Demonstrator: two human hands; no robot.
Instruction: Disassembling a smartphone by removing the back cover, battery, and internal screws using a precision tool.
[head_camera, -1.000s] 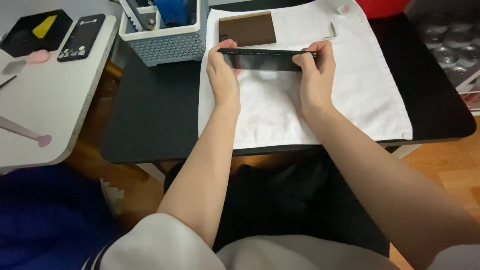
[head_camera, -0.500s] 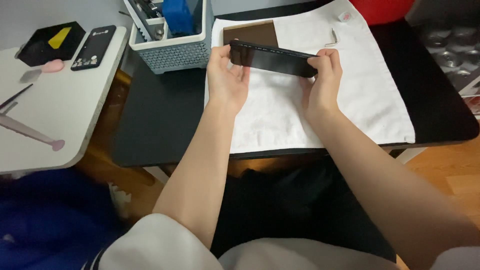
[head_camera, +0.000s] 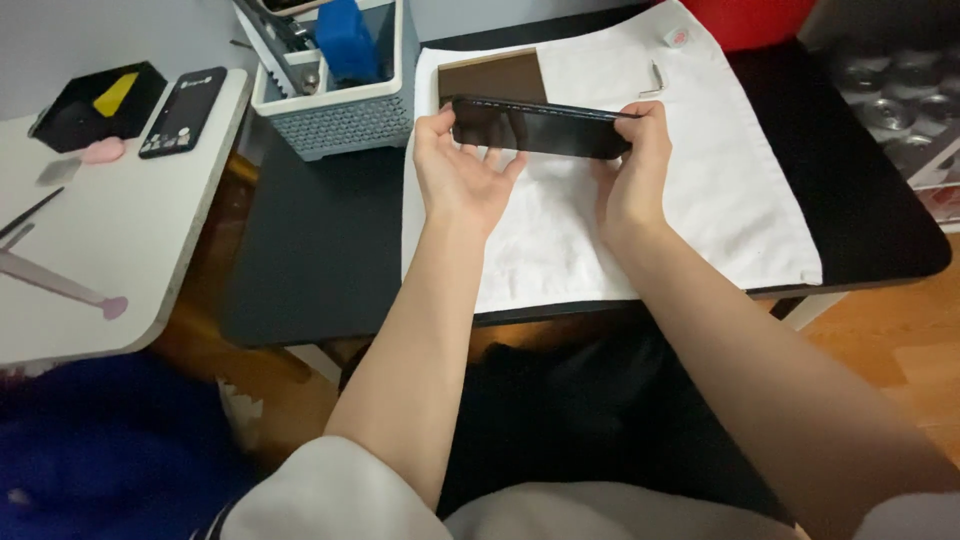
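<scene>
AXIS: the dark flat panel (head_camera: 540, 127) runs left to right across the upper middle of the frame, tilted on edge | HANDS: your left hand (head_camera: 462, 172) pinches its left end, your right hand (head_camera: 632, 168) its right end, both equally near | PLACE: you hold it above the white cloth (head_camera: 700, 180) on the black table (head_camera: 320, 240)

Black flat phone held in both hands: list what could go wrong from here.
1. The black flat phone is lifted above the white cloth, pinched only at its ends by the left hand and right hand; a slip could drop it.
2. The small metal angled key lies loose on the cloth behind; a forearm sweep might knock it away.
</scene>
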